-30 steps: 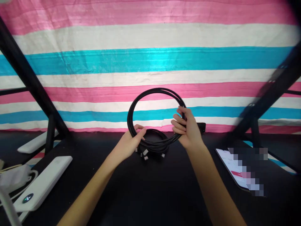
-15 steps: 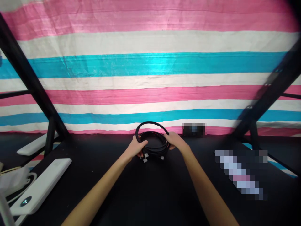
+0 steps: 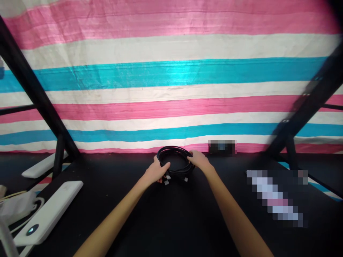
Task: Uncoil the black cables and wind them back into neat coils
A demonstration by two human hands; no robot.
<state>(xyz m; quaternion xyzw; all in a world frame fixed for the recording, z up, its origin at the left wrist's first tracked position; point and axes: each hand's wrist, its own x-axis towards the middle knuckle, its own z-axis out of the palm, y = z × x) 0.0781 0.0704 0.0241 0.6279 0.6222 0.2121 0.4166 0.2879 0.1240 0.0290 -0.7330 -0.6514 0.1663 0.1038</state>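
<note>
A coil of black cables (image 3: 174, 157) with small white plug ends lies on the black table (image 3: 171, 214), close to the striped backdrop. My left hand (image 3: 157, 171) grips the coil's left side with fingers curled over the strands. Over on the coil's right side, my right hand (image 3: 198, 159) has its fingers wrapped over the cable. The white plugs (image 3: 167, 179) stick out below the coil, between my two hands.
A pink, white and cyan striped cloth (image 3: 171, 82) hangs behind the table. Black frame bars slant at left (image 3: 34, 92) and right (image 3: 308, 103). White power banks (image 3: 50, 212) with white cord lie at the left. A phone (image 3: 276, 198) lies at the right.
The cable loop that I held up in front of the cloth has come down flat onto the pile of coils on the table, and both hands have moved forward with it.
</note>
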